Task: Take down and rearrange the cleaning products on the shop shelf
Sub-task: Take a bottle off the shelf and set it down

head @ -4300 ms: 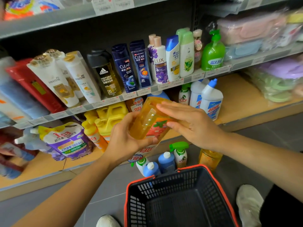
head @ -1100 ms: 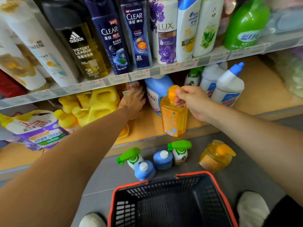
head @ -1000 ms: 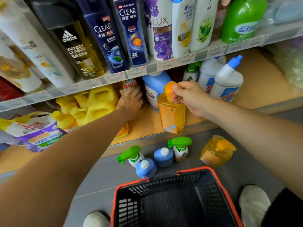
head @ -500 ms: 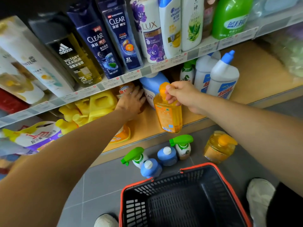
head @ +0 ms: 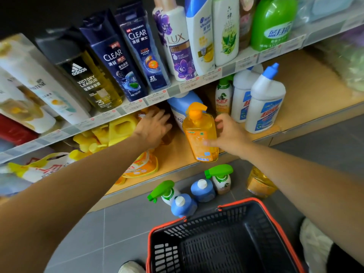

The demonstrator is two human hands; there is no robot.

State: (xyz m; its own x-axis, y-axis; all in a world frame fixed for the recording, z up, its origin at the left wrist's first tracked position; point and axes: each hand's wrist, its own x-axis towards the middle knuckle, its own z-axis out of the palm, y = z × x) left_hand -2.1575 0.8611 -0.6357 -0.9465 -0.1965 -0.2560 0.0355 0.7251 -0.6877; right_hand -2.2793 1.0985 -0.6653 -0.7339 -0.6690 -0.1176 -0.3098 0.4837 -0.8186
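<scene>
At six o'clock, nearest, stands a black basket (head: pixel 236 202) with an orange rim on the grey floor (head: pixel 98 243), and a pale shoe (head: pixel 313 243) shows at five o'clock. Just beyond the basket, on the floor against the shelf foot, stand two green-trigger spray bottles (head: pixel 220 174) and two blue bottles (head: pixel 202 191). An amber pump bottle (head: pixel 260 184) stands at their three o'clock, partly behind the right forearm.

Further on, the orange pump bottle (head: pixel 201 134) stands upright at the front edge of the lower shelf (head: pixel 177 154), near the centre of the view. The right hand (head: pixel 232 133) is at its three o'clock, opened wide, the thumb lying across the bottle's front and the fingers beside its far shoulder; whether it bears any weight I cannot tell. The left hand (head: pixel 153 127), at the bottle's nine o'clock, lies spread over an amber pack deeper on the shelf, above an orange refill pouch (head: pixel 141 166).

Behind stand yellow jugs (head: pixel 118 129), a blue detergent bottle (head: pixel 183 107) and white cleaner bottles (head: pixel 266 107) at two o'clock. Shampoo bottles (head: pixel 137 56) line the upper shelf at twelve.
</scene>
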